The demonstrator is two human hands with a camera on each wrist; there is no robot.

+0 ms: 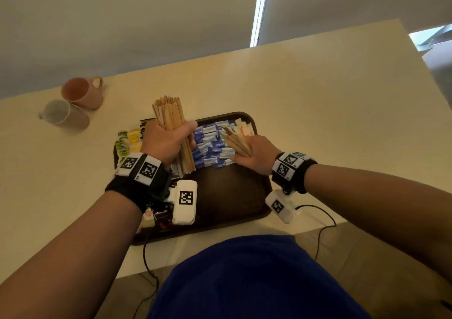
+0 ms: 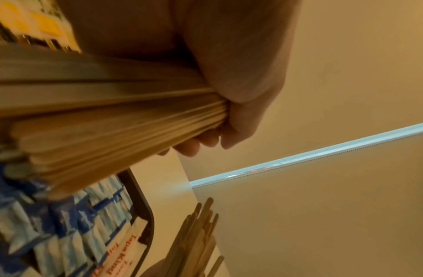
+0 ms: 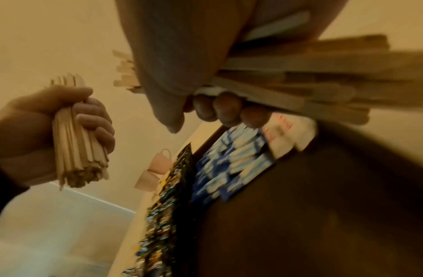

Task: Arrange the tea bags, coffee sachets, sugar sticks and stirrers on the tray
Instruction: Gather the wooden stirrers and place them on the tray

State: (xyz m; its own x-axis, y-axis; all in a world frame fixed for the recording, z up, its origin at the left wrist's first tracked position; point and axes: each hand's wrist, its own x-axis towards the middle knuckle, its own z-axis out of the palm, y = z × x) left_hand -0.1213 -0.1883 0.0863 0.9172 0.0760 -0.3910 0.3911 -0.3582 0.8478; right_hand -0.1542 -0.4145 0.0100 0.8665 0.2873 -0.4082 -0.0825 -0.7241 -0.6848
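While gripping a thick upright bundle of pale wooden stirrers (image 1: 171,132), left hand (image 1: 166,142) over dark brown plastic tray (image 1: 232,196); right hand (image 1: 254,154) clutching a smaller stirrer bunch (image 1: 236,140) above blue-and-white sugar sticks (image 1: 210,147). Curled fingers (image 3: 227,110) plain only from right wrist; pink mug (image 1: 83,93) clearest from head.

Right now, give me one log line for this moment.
left hand: grips large stirrer bundle | right hand: grips small stirrer bundle | tray: sachets placed, front bare
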